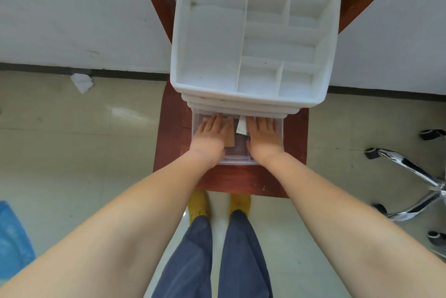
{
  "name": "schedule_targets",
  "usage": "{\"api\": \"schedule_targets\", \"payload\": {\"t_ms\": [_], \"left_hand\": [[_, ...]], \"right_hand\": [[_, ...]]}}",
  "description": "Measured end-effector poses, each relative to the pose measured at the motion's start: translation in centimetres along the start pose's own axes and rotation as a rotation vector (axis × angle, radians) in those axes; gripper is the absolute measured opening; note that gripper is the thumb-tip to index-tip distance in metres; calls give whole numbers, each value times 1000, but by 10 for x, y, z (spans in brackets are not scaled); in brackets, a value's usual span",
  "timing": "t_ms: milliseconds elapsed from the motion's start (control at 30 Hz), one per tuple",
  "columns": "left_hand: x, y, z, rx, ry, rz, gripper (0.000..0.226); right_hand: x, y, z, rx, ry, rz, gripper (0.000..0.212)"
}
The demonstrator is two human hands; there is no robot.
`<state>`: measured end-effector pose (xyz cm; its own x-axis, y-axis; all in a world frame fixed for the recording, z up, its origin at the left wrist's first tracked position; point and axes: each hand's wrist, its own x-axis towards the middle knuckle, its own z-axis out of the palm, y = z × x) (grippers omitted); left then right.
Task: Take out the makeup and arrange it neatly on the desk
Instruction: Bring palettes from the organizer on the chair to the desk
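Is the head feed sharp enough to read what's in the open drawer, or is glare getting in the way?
Head view: soft throughout; clear plastic drawer contents blur into tan and white shapes under the left hand and right hand. Glare only on the pale floor tiles and chrome chair base. Wide-angle bowing at edges.

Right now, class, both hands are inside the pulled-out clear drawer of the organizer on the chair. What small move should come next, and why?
Probably curl the left hand round the tan flat item beneath it and lift it out. The clear drawer is already open, both hands lie flat inside, the right hand beside a white packet, and nothing looks gripped yet.
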<state>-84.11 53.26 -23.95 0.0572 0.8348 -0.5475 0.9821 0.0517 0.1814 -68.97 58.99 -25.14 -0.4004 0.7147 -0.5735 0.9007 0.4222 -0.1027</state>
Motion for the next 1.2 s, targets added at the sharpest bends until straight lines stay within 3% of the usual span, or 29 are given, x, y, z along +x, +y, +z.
{"api": "schedule_targets", "payload": {"t_ms": [200, 433, 533, 833, 967, 1200], "left_hand": [[-2, -5, 16, 90, 108, -4, 91], [-17, -1, -23, -245, -23, -77, 105], [-42, -6, -34, -368, -20, -63, 104], [-94, -12, -48, -380, 137, 47, 104], [-114, -12, -55, -302, 140, 155, 105], [-116, 1, -28, -155, -141, 226, 103]], "right_hand": [[-2, 1, 7, -54, 76, -34, 82], [-52, 13, -36, 626, -44, -25, 84], [-92, 17, -38, 755, -133, 23, 89], [-120, 6, -8, 434, -490, 39, 99], [-107, 0, -13, 369, -443, 30, 93], [-88, 3, -27, 224, -355, -62, 92]]}}
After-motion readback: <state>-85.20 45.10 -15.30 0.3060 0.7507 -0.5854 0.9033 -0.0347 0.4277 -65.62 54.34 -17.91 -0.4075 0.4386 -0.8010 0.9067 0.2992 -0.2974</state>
